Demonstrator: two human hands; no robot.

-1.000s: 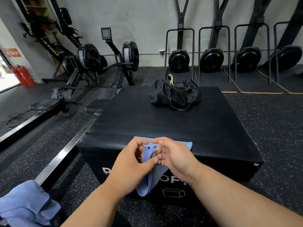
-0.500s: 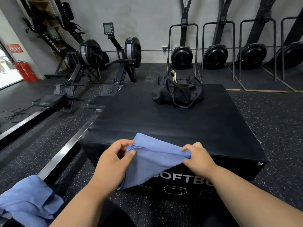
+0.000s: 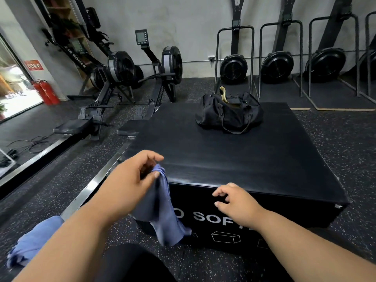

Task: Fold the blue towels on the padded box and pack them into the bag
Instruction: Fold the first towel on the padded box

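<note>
From the head camera, the left hand [image 3: 132,180] pinches one end of a blue towel [image 3: 162,212] near the box's [image 3: 234,159] front edge at about 7 o'clock, so the cloth hangs limp down the box's front face, probably to let it drop straight before it is laid out for folding. The right hand [image 3: 238,202] hovers at 5 o'clock with loosely curled fingers holding nothing, likely ready to catch a free corner. The black bag [image 3: 227,115] waits at 12 o'clock on the box, and more blue cloth [image 3: 34,239] lies at 8 o'clock.
</note>
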